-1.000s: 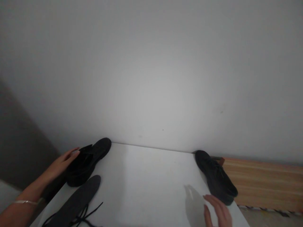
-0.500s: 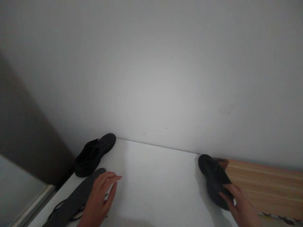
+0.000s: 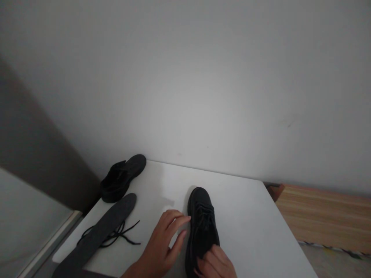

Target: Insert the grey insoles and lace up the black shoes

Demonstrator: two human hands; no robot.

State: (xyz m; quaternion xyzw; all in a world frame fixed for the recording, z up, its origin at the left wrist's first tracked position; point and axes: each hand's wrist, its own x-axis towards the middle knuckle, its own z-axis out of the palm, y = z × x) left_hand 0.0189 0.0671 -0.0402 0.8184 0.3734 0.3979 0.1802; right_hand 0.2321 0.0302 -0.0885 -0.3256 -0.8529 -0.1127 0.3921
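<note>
A black laced shoe [image 3: 201, 222] lies in the middle of the white table [image 3: 246, 216], toe pointing away from me. My right hand [image 3: 216, 264] grips its near end, fingers curled over the heel opening. My left hand [image 3: 164, 247] rests beside the shoe's left flank, fingers stretched out and apart, fingertips close to its side. A second black shoe [image 3: 123, 177] sits at the table's far left corner. A dark grey insole [image 3: 100, 231] lies along the left edge with a loose black lace [image 3: 116, 235] draped across it.
A plain white wall [image 3: 185, 77] rises right behind the table. A dark panel [image 3: 34, 154] stands to the left. A wooden surface [image 3: 324, 216] lies lower to the right of the table's edge.
My right hand has brought the right-hand shoe from the table's right edge to the middle. My left hand has shifted right from the insole to the shoe's side.
</note>
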